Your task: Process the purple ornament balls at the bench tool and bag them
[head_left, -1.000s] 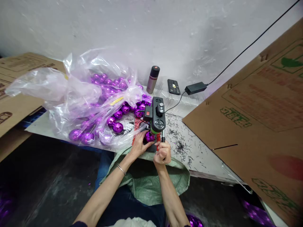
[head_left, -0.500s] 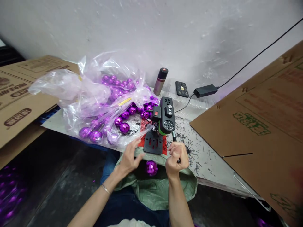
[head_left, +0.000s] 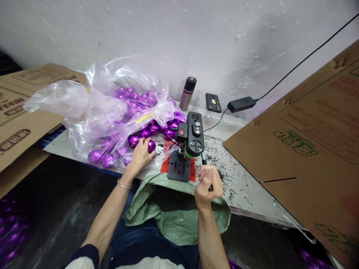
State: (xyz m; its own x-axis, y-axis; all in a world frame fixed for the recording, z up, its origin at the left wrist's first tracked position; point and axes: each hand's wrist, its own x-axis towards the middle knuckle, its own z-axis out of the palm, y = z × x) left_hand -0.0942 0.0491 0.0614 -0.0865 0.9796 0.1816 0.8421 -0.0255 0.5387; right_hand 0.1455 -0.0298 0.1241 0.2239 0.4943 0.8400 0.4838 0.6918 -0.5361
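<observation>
My left hand [head_left: 142, 154] has its fingers round a shiny purple ball [head_left: 152, 146] at the front of the pile. More purple balls [head_left: 133, 106] lie in and beside a clear plastic bag [head_left: 108, 108]. My right hand [head_left: 209, 182] is closed round the black handle [head_left: 203, 161] of a small black press-like machine [head_left: 195, 134] with a red switch. The machine's flat slotted base [head_left: 179, 167] stands on a red patch at the table's front edge. Below it, an open green sack [head_left: 179, 220] lies over my lap.
A spray can [head_left: 187, 94], a phone [head_left: 213, 102] and a power adapter [head_left: 242, 104] are near the wall. Cardboard [head_left: 303, 145] rises at the right, and more cardboard [head_left: 30, 97] is at the left. Thin black bits litter the table [head_left: 238, 194].
My left hand has moved forward and left from near the machine's base to a ball by the pile. The ball that was above the sack is out of sight. My right hand remains on the handle.
</observation>
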